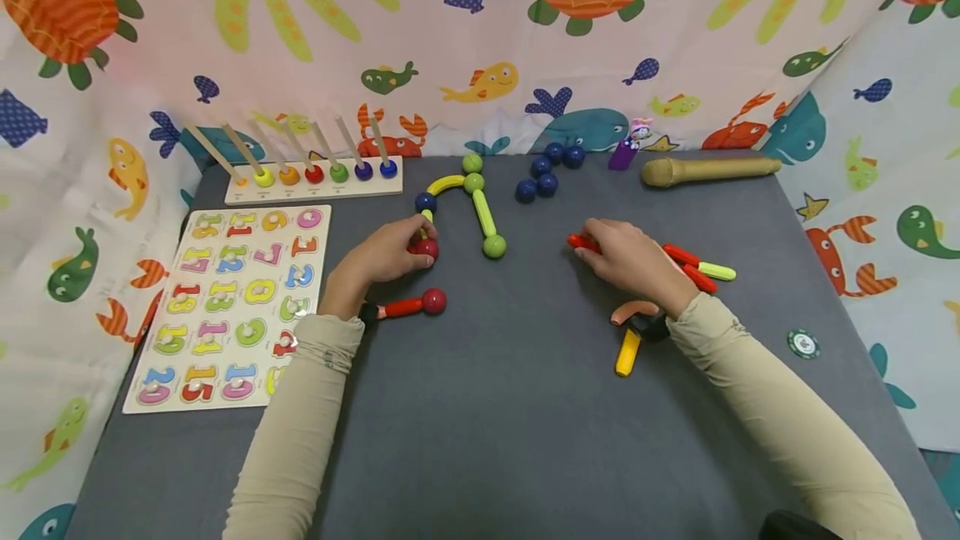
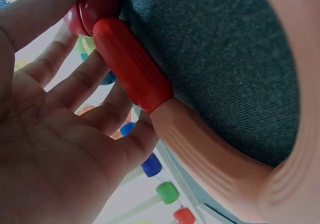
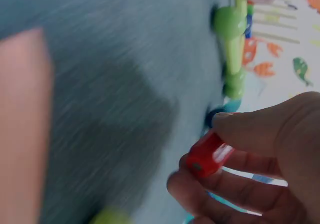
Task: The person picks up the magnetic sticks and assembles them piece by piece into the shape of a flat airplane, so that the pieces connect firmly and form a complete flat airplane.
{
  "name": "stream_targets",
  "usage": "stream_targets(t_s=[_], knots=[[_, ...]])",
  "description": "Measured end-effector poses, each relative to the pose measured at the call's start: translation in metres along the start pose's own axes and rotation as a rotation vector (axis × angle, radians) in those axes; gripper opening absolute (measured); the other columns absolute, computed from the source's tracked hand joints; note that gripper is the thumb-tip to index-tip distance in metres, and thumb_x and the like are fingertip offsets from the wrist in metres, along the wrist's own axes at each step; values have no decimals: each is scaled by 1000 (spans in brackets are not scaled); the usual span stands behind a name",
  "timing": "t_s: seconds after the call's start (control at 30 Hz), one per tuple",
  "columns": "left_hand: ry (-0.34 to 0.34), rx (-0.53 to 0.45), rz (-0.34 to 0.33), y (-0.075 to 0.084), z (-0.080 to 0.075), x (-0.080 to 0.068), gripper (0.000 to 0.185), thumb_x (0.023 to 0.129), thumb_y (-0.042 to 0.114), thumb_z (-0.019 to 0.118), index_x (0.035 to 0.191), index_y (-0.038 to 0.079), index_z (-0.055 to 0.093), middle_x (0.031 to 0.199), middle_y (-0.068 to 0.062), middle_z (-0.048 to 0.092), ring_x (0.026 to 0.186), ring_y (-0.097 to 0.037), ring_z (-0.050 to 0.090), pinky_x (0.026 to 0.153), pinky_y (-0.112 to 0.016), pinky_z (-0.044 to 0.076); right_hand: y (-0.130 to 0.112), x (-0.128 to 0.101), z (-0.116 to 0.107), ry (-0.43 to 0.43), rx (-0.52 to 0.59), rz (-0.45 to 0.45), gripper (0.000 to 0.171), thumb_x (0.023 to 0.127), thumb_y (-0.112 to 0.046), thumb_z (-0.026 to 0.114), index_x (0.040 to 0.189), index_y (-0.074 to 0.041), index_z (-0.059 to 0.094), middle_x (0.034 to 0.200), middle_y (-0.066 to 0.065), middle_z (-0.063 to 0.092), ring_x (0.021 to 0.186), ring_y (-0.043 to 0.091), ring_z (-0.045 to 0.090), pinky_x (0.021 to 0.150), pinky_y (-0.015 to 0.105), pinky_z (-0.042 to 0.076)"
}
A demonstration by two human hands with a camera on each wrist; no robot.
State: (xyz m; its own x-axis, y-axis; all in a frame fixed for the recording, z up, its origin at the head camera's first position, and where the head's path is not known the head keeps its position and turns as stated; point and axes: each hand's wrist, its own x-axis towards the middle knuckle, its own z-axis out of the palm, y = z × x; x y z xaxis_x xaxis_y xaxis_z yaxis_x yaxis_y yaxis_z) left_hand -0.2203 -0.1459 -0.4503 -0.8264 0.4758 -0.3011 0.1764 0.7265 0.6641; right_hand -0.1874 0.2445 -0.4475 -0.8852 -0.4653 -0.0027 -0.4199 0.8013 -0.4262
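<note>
Now your left hand (image 1: 386, 252) curls round a red ball (image 1: 427, 249) at the chain's (image 1: 480, 211) near-left end, while your right hand (image 1: 630, 261) pinches a red stick (image 3: 209, 154) just above the mat (image 1: 510, 407).

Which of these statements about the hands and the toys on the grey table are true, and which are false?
1. The right hand pinches a short red plastic stick. True.
2. The left hand rests on the wooden number puzzle board. False: it holds a red ball on the dark grey table cloth, beside the board.
3. The dark blue balls lie in a group near the far edge. True.
4. The long green stick has a red ball at each end. False: it joins two green balls.
5. A tan wooden rolling pin lies at the far right. True.
</note>
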Motion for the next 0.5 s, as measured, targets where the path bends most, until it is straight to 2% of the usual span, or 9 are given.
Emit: stream_targets(t_s=[0.23, 0.5], knots=[[14, -11, -43, 1, 1, -1, 37, 102, 12, 74, 133, 8, 54, 118, -17, 59, 108, -34, 55, 93, -47, 47, -40, 31, 4, -6, 77, -80, 22, 103, -12, 73, 118, 3, 67, 99, 14, 67, 82, 28, 58, 74, 44, 50], [40, -16, -90, 1, 3, -2, 36, 102, 14, 75, 128, 8, 50, 113, -15, 55, 103, -32, 53, 88, -42, 43, -80, 72, 21, 24, 110, -155, 19, 101, -13, 76, 115, -1, 72, 103, 13, 69, 92, 30, 58, 84, 45, 51]])
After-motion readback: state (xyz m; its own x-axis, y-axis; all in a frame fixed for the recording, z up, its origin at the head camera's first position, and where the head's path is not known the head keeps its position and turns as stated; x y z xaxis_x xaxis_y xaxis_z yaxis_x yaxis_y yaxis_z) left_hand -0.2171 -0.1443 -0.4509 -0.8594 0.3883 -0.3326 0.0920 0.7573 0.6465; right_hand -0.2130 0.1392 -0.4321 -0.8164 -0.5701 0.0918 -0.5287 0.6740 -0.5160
